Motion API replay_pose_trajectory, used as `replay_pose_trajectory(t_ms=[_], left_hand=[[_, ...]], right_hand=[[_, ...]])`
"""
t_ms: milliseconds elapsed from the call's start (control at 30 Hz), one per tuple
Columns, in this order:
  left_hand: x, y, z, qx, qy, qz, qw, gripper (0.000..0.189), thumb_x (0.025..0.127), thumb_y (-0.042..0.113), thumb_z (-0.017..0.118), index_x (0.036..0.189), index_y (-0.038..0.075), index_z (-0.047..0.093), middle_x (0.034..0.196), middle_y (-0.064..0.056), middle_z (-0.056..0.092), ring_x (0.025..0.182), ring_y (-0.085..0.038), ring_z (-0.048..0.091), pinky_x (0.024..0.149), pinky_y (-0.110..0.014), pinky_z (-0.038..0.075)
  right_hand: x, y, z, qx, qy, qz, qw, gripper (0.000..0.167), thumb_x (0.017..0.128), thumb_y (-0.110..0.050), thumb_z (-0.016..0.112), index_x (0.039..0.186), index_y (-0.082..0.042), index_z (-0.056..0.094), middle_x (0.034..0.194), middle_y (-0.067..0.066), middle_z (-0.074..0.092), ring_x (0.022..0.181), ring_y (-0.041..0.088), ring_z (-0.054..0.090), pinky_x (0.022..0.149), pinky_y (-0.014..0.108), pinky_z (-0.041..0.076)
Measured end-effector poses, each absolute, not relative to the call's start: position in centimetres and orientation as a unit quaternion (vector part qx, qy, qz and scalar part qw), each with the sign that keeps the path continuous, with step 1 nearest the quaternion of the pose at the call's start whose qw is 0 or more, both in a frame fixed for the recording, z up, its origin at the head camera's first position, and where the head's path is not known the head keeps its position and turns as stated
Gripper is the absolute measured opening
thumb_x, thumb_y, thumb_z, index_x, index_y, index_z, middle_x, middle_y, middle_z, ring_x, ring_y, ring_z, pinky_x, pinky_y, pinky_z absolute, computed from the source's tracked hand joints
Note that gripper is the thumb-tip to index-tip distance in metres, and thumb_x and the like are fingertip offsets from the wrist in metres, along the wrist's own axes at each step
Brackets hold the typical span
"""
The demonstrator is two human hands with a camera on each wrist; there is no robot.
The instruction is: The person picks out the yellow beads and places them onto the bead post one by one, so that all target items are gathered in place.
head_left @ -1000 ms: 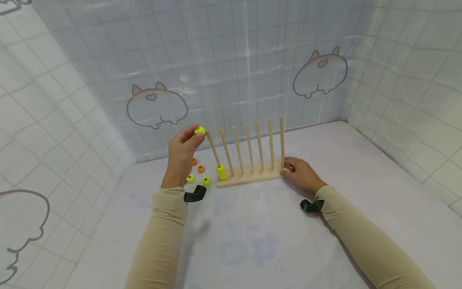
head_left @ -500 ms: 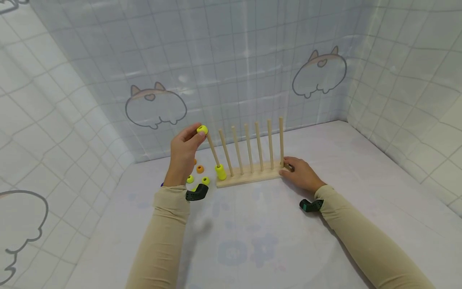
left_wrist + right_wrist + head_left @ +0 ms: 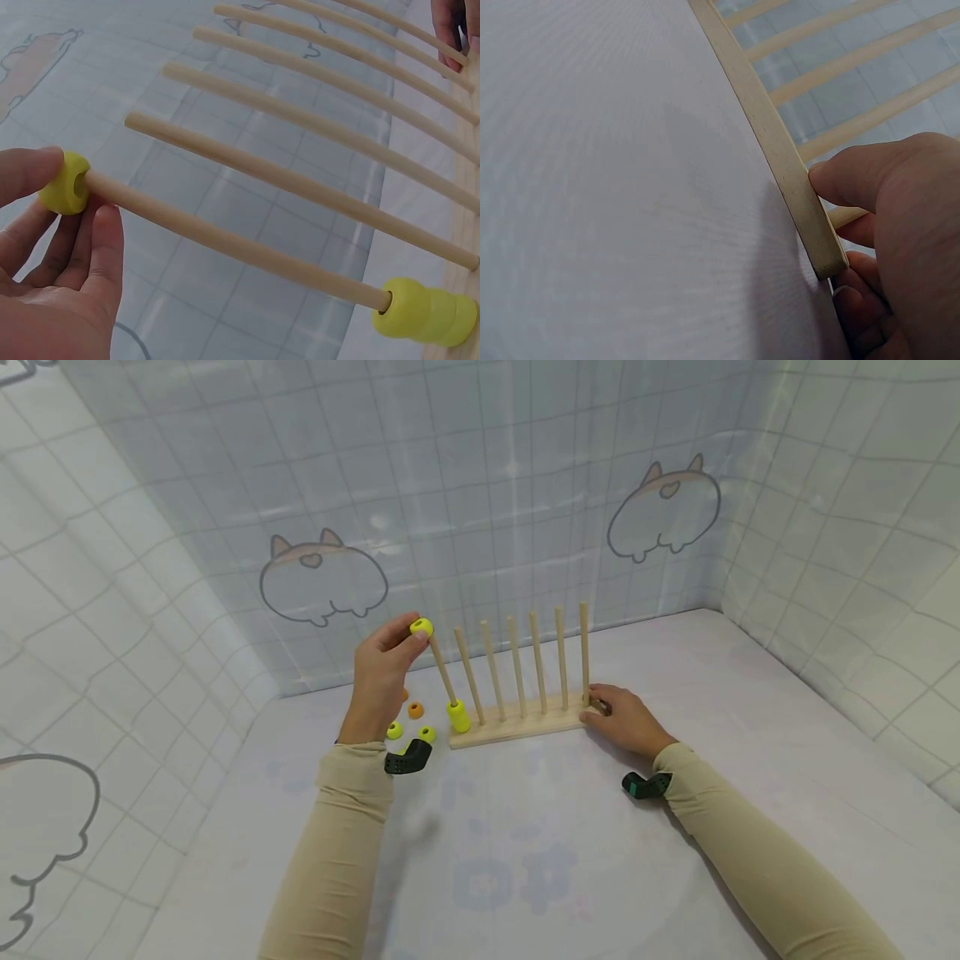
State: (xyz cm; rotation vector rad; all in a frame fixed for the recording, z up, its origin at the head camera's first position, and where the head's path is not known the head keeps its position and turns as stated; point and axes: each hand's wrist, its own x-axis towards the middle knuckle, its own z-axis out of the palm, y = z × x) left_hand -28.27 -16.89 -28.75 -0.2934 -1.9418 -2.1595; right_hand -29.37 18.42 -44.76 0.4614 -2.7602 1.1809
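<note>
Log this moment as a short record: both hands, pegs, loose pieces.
Left hand: pinches a yellow bead at the tip of the leftmost peg
Right hand: grips the right end of the wooden base
Pegs: seven; stacked yellow beads on the leftmost only
Loose: yellow beads and orange beads, left of the base

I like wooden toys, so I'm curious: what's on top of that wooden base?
Seven wooden pegs, with yellow beads stacked low on the leftmost peg. The wooden base is hidden beneath those beads and where the right hand grips it.
</note>
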Motion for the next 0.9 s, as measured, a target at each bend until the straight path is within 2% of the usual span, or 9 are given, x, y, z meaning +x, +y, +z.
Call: replay_pose_trajectory(t_ms=[167,400,900], left_hand=[[-28.31,-16.85,-28.77,-0.098,-0.669,-0.728,0.109,0.041,0.096,0.009,0.069,0.136,0.003,0.060,0.132,-0.013,0.060,0.119,-0.025,0.059,0.101,-0.027,0.049],[-28.24,-16.77,-28.60,-0.098,-0.676,-0.723,0.103,0.043,0.095,0.007,0.069,0.137,0.004,0.060,0.134,-0.012,0.059,0.121,-0.024,0.057,0.102,-0.028,0.048],[-28.15,-16.59,-28.39,-0.099,-0.691,-0.709,0.100,0.041,0.096,0.006,0.068,0.136,0.006,0.060,0.131,-0.011,0.059,0.119,-0.024,0.057,0.104,-0.030,0.047]], right_hand=[[-29.25,18.39,-44.73,0.154,-0.907,0.388,0.054,0.048,0.097,-0.023,0.067,0.136,0.003,0.059,0.149,0.019,0.048,0.133,0.041,0.046,0.108,0.055,0.041],[-29.23,18.45,-44.59,0.157,-0.905,0.394,0.044,0.049,0.097,-0.023,0.066,0.138,0.002,0.057,0.150,0.018,0.047,0.138,0.041,0.041,0.113,0.055,0.034],[-29.29,18.63,-44.72,0.160,-0.904,0.394,0.045,0.048,0.097,-0.025,0.067,0.137,0.001,0.059,0.150,0.017,0.046,0.137,0.040,0.041,0.113,0.055,0.035]])
